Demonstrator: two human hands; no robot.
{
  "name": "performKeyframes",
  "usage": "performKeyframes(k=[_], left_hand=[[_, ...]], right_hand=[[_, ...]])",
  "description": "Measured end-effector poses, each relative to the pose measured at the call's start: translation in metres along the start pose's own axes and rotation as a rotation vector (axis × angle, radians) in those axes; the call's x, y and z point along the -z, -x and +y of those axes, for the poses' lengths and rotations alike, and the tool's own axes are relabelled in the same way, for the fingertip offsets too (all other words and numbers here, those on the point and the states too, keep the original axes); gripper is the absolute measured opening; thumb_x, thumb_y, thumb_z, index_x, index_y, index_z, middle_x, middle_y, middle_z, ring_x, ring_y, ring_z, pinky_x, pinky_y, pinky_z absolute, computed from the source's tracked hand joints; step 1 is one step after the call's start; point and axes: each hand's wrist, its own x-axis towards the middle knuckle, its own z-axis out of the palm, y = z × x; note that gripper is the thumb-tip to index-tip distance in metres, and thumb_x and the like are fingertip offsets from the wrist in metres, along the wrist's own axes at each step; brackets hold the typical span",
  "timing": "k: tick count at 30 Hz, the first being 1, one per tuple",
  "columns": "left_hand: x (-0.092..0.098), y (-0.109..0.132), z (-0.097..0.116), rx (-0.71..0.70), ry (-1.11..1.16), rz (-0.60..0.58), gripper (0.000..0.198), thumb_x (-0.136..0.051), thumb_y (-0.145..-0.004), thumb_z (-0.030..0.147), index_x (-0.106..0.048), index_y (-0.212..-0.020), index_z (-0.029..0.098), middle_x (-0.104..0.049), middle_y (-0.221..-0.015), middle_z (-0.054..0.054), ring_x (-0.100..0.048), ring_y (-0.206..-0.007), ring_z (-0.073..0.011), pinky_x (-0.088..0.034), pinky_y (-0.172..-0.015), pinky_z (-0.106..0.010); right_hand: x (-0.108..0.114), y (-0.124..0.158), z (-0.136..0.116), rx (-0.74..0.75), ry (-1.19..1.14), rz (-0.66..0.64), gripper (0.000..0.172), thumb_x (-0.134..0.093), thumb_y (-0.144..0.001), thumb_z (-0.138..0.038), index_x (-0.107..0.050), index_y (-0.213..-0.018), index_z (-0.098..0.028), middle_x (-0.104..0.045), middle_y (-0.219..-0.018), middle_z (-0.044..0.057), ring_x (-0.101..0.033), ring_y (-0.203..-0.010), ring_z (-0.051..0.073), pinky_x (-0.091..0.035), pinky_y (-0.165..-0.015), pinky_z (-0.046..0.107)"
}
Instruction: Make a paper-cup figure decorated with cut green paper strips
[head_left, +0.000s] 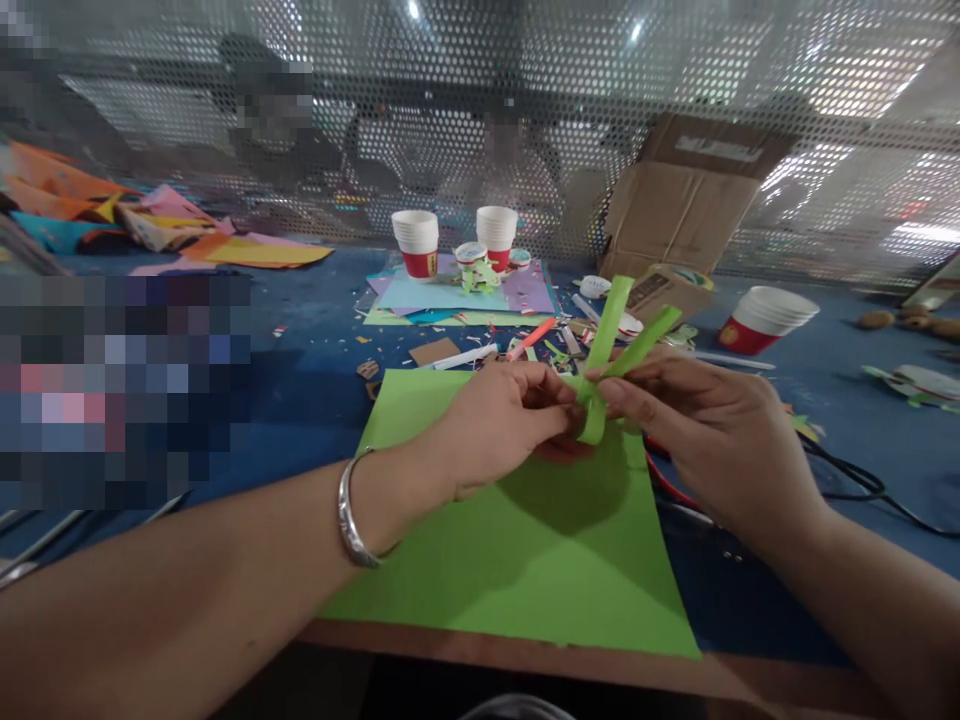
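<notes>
A green paper strip (609, 325), bent into a loop at its lower end with two ends pointing up and apart, is held above a green sheet (525, 560). My left hand (510, 420), with a silver bangle at the wrist, pinches the strip from the left near the loop. From the right, my right hand (697, 420) grips it with thumb and fingers where the two ends cross. Both hands cast a shadow on the sheet, which lies flat at the table's front edge.
Stacked paper cups (415, 245) stand on coloured sheets at the back; another stack (769, 318) leans at right. Paper scraps, an orange marker (531, 340) and a cardboard box (675, 210) lie beyond the hands. Black cables (847, 470) are at right, coloured papers (255, 250) at back left.
</notes>
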Motion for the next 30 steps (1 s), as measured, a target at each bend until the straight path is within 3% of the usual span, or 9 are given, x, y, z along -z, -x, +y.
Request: performKeyframes(k=[6,9,12,14,19,22,26,30], left_hand=[[0.0,0.003,0.002,0.051,-0.065,-0.066,0.022,-0.062,-0.088,-0.001,-0.058,-0.073,0.013,-0.065,-0.064,0.004,-0.074,-0.062,-0.012,-0.062,-0.066,-0.024],[0.0,0.006,0.003,0.062,-0.098,-0.084,0.018,-0.063,-0.092,0.01,-0.061,-0.074,0.014,-0.067,-0.067,0.001,-0.074,-0.066,-0.0131,-0.062,-0.067,-0.024],[0.001,0.008,0.001,-0.022,-0.123,-0.099,0.022,-0.069,-0.092,0.031,-0.066,-0.078,0.014,-0.069,-0.076,-0.001,-0.072,-0.072,-0.0126,-0.06,-0.07,-0.024],[0.002,0.008,-0.003,-0.127,-0.205,-0.102,0.025,-0.077,-0.086,0.037,-0.067,-0.081,0.015,-0.07,-0.079,-0.001,-0.069,-0.075,-0.0125,-0.058,-0.071,-0.024],[0.005,0.005,-0.011,-0.192,-0.316,-0.104,0.015,-0.077,-0.083,0.021,-0.064,-0.078,0.016,-0.072,-0.073,-0.001,-0.068,-0.069,-0.0122,-0.054,-0.064,-0.023],[0.005,0.004,-0.011,-0.175,-0.309,-0.088,0.015,-0.076,-0.083,0.018,-0.063,-0.077,0.016,-0.072,-0.071,-0.001,-0.071,-0.069,-0.0139,-0.057,-0.064,-0.024],[0.004,0.005,-0.009,-0.143,-0.305,-0.076,0.016,-0.077,-0.082,0.017,-0.062,-0.075,0.016,-0.071,-0.068,0.0,-0.07,-0.065,-0.0128,-0.057,-0.061,-0.023],[0.004,0.005,-0.009,-0.095,-0.243,-0.091,0.016,-0.077,-0.08,0.014,-0.062,-0.076,0.016,-0.07,-0.067,0.001,-0.07,-0.063,-0.0112,-0.059,-0.063,-0.022]], right_hand=[[-0.001,-0.002,0.002,-0.15,-0.189,-0.045,0.01,-0.076,-0.09,-0.034,-0.081,-0.091,-0.026,-0.078,-0.079,-0.001,-0.066,-0.068,0.014,-0.052,-0.063,0.026],[-0.002,-0.002,0.002,-0.202,-0.286,-0.032,0.008,-0.081,-0.084,-0.032,-0.08,-0.087,-0.024,-0.077,-0.077,-0.002,-0.065,-0.066,0.013,-0.051,-0.06,0.023],[-0.004,-0.002,0.004,-0.21,-0.323,-0.002,0.016,-0.088,-0.076,-0.031,-0.077,-0.083,-0.022,-0.072,-0.071,-0.003,-0.062,-0.062,0.011,-0.05,-0.057,0.021],[-0.005,-0.002,0.007,-0.214,-0.358,0.02,0.027,-0.09,-0.074,-0.032,-0.076,-0.094,-0.023,-0.074,-0.075,-0.003,-0.064,-0.064,0.012,-0.051,-0.058,0.022],[-0.006,-0.001,0.01,-0.211,-0.432,0.024,0.052,-0.086,-0.08,-0.038,-0.064,-0.125,-0.025,-0.076,-0.083,0.0,-0.07,-0.072,0.018,-0.057,-0.061,0.03],[-0.006,-0.002,0.007,-0.184,-0.414,0.037,0.053,-0.084,-0.083,-0.039,-0.063,-0.129,-0.025,-0.072,-0.077,-0.001,-0.069,-0.065,0.018,-0.059,-0.06,0.033],[-0.004,-0.004,0.003,-0.175,-0.396,0.078,0.049,-0.085,-0.082,-0.038,-0.067,-0.125,-0.026,-0.074,-0.086,0.002,-0.07,-0.067,0.018,-0.06,-0.057,0.031],[-0.002,-0.005,0.004,-0.229,-0.451,0.081,0.06,-0.086,-0.081,-0.033,-0.06,-0.136,-0.027,-0.072,-0.079,-0.002,-0.067,-0.067,0.016,-0.061,-0.059,0.029]])
